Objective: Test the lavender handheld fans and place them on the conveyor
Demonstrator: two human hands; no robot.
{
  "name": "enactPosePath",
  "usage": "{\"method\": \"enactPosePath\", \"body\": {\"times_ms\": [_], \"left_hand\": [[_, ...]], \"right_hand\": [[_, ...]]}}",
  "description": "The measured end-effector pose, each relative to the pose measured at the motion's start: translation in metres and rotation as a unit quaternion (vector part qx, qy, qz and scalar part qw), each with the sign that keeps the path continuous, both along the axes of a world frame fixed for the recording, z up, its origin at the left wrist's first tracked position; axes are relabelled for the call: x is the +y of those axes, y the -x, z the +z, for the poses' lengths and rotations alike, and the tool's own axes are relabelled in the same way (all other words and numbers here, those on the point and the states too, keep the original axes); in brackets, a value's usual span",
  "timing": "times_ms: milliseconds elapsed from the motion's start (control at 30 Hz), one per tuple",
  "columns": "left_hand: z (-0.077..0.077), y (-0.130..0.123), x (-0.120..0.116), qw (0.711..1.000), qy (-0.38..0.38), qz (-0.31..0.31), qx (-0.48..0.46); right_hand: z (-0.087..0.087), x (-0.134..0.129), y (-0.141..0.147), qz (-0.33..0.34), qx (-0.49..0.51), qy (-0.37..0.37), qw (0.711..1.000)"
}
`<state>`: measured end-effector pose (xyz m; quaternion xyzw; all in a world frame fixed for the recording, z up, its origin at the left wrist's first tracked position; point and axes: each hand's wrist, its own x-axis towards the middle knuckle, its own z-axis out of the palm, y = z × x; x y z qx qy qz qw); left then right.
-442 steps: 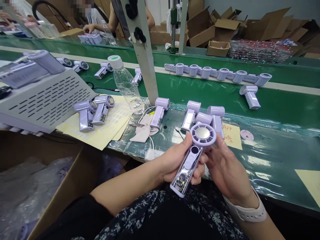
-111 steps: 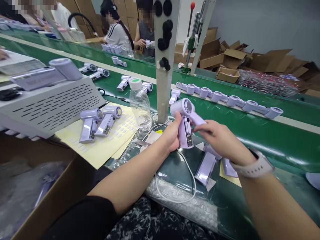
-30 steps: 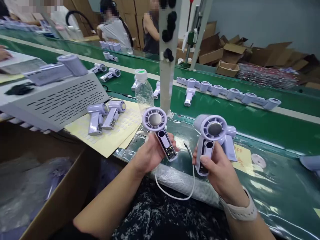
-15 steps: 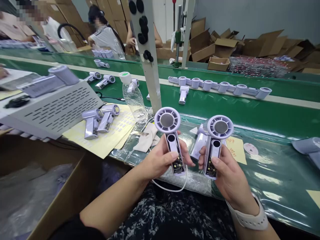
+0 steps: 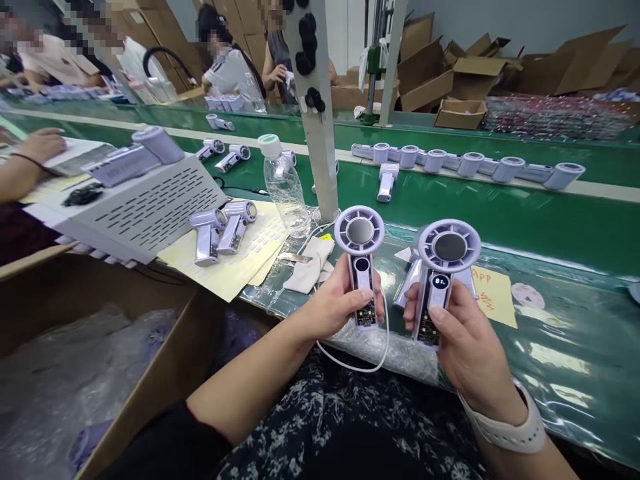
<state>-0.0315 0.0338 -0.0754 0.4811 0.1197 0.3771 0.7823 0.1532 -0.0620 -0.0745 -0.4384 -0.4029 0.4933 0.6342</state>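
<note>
My left hand (image 5: 345,300) is wrapped round the handle of a lilac handheld fan (image 5: 364,283), thumb on its front, its small round display dark. In my right hand (image 5: 465,327) is a second lilac fan (image 5: 435,293), upright, with its display lit and my thumb below it. Circuit parts show in both open handles. Behind the right-hand fan, partly hidden, another lilac fan (image 5: 409,277) lies on the bench (image 5: 565,353). A white cable (image 5: 367,369) loops below my left hand.
Two fans (image 5: 207,241) lie on yellow sheets (image 5: 225,280) by a vented grey box (image 5: 155,213). A plastic bottle (image 5: 285,190) stands near a metal post (image 5: 320,133). Beyond, a green conveyor (image 5: 460,207) carries a row of fans (image 5: 435,162). A person's hand (image 5: 43,143) is at far left.
The display on the right-hand fan has lit up. The view has shifted, so the scene sits further right, and a person's hand and forearm now show more fully at far left.
</note>
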Motion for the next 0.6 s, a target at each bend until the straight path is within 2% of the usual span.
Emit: {"method": "enactPosePath", "body": {"times_ms": [133, 400, 533, 600], "left_hand": [[-0.004, 0.0, 0.0, 1.0, -0.018, -0.008, 0.007], [-0.014, -0.005, 0.008, 0.996, 0.043, 0.072, -0.001], [-0.01, 0.0, 0.007, 1.0, 0.01, 0.02, -0.011], [-0.006, 0.002, 0.007, 1.0, -0.018, 0.02, -0.001]], "right_hand": [[-0.004, 0.0, 0.005, -0.003, -0.015, -0.002, 1.0], [-0.01, 0.0, 0.009, -0.024, 0.022, 0.023, 0.999], [-0.011, -0.002, 0.006, 0.022, 0.018, 0.019, 0.999], [-0.01, -0.003, 0.004, 0.032, 0.013, 0.01, 0.999]]}}
